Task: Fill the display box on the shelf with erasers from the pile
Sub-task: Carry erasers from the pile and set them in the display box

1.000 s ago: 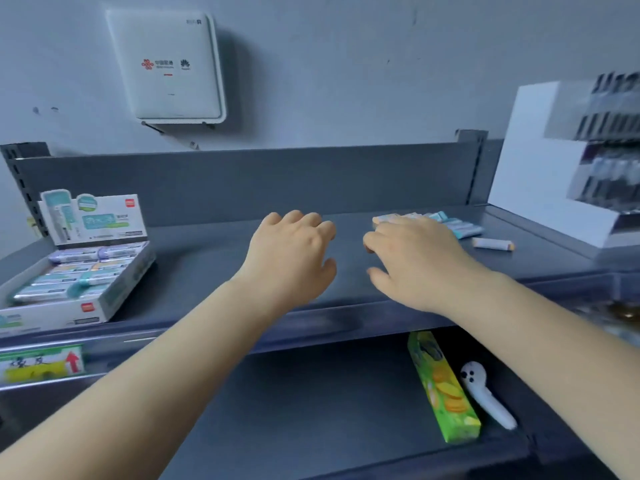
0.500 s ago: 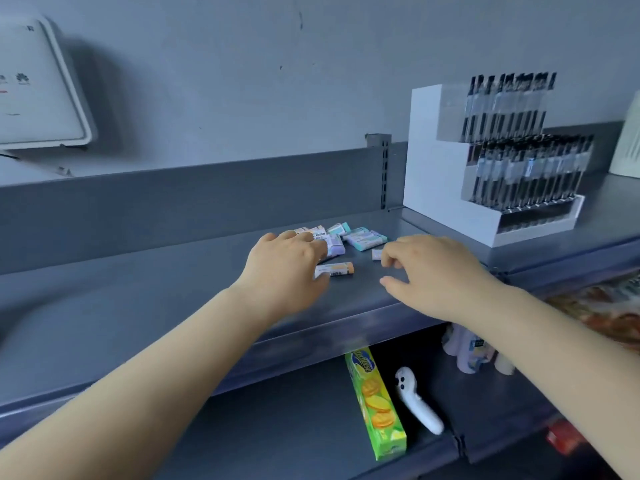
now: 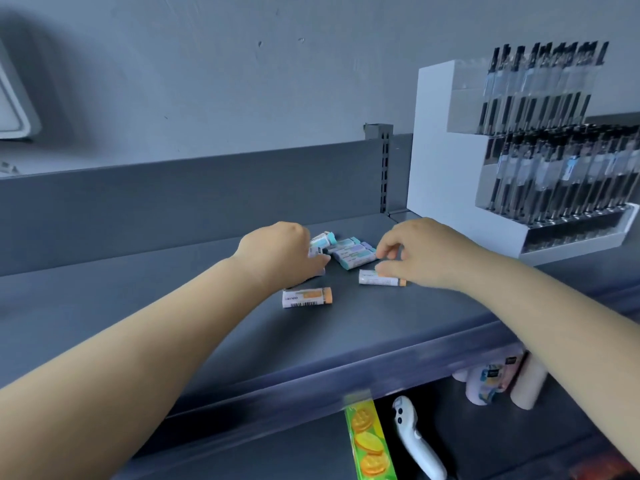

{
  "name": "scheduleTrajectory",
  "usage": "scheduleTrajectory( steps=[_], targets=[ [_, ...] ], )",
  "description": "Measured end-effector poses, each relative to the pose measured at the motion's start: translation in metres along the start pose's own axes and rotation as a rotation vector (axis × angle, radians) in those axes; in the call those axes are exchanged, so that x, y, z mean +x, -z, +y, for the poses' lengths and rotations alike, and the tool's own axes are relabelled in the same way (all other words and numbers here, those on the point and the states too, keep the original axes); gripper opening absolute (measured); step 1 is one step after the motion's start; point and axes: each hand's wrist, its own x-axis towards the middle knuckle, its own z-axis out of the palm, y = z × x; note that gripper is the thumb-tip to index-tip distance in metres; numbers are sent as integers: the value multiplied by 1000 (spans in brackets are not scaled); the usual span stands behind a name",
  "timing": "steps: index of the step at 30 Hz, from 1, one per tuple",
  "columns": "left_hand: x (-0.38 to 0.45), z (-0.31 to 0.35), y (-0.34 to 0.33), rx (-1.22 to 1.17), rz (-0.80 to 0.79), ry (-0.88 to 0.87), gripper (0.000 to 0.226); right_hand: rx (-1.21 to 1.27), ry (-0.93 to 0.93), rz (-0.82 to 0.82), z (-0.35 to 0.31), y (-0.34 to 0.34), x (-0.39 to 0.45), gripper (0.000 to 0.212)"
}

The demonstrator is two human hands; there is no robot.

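Both hands are down among the pile of erasers (image 3: 349, 251) that lies on the grey shelf (image 3: 173, 306), toward its back and just left of the white pen display (image 3: 446, 161). The left hand (image 3: 277, 254) lies palm down over the left side of the pile, its fingers curled over an eraser with a teal end (image 3: 323, 240) and another with a white wrapper beneath it; whether they actually grip one or only rest on it, I cannot tell, as the fingertips are hidden under the hand. The right hand (image 3: 415, 254) comes in from the right with its thumb and forefinger bent toward each other at the edge of the pile, the fingertips touching the near end of an orange-tipped eraser (image 3: 379, 278) that lies flat on the shelf; the pinch does not look closed round it. A second orange eraser (image 3: 306, 297) lies by itself nearer the shelf's front edge, just apart from the left wrist, barcode side up. Between the two hands sit several pastel erasers in teal and lilac wrappers, side by side and touching. The display box does not show in this view. On the lower shelf lie a green packet of biscuits (image 3: 369, 441) and a white controller (image 3: 414, 441), with some pale bottles (image 3: 495, 382) further right
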Motion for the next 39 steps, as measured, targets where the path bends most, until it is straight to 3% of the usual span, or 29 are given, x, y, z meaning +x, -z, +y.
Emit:
scheduleTrajectory(
  steps=[6,12,16,21,27,29,39],
  targets=[
    [4,1,0,-59,-56,140,45,-45,90,-154,7,-10,14,43],
    [-1,2,-3,-156,-39,152,34,103,171,-163,11,-7,19,14],
    [-13,7,0,-240,33,126,26,211,215,-138,15,-9,20,17],
    [-40,6,6,-469,205,224,14,404,312,-69,12,-5,18,6],
    [-100,5,21,-908,473,446,8,951,310,-78,-12,0,6,3],
    [-123,2,24,-995,552,484,5,1122,314,-128,-25,0,-1,11],
    [-223,-40,33,-1093,835,618,7,1519,307,-295,-116,-30,-29,22]
  ],
)
